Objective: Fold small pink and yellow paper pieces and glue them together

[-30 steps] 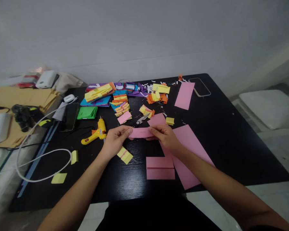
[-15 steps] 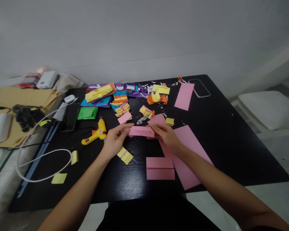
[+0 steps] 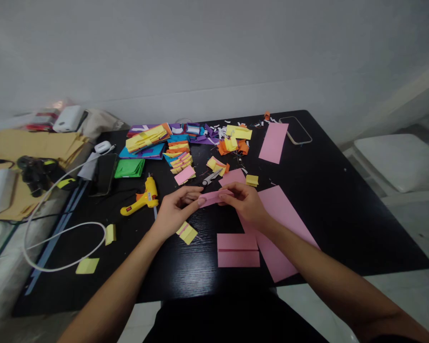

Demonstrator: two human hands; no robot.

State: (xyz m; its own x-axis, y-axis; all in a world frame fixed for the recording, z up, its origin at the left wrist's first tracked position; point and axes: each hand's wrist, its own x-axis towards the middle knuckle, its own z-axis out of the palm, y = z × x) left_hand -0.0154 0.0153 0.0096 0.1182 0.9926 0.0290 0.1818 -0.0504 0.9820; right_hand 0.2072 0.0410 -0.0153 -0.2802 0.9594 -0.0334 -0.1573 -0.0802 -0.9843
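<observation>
Head view: black bench (image 3: 343, 214), dark wood-grain top, spans the middle; back edge near the wall, front edge by the person's body. Widest bare stretch is at right, plus a smaller bare patch in front, below the hands. Paper stacks and scraps crowd the back and left.

Large pink sheet (image 3: 286, 228) lies flat at a slant under the right forearm, lower corner close to the front edge. Left hand (image 3: 175, 209) pinches the left end of the folded pink strip, thumb on top; right hand (image 3: 246, 202) grips its right end, thumb and fingers closed on it. Creased pink sheet (image 3: 238, 259) lies flat below the right hand, one dark fold line running across, near the front edge.

Yellow glue gun (image 3: 146, 197), orange trigger, just left of the left hand. Folded pink strip (image 3: 212, 197): narrow, plain pink, long edges roughly straight, right end a bit higher in view, ends partly covered by fingers. It's between the hands, over mid-bench, below the scissors (image 3: 212, 177). Small pale label on the glue gun body, print too small to read.
</observation>
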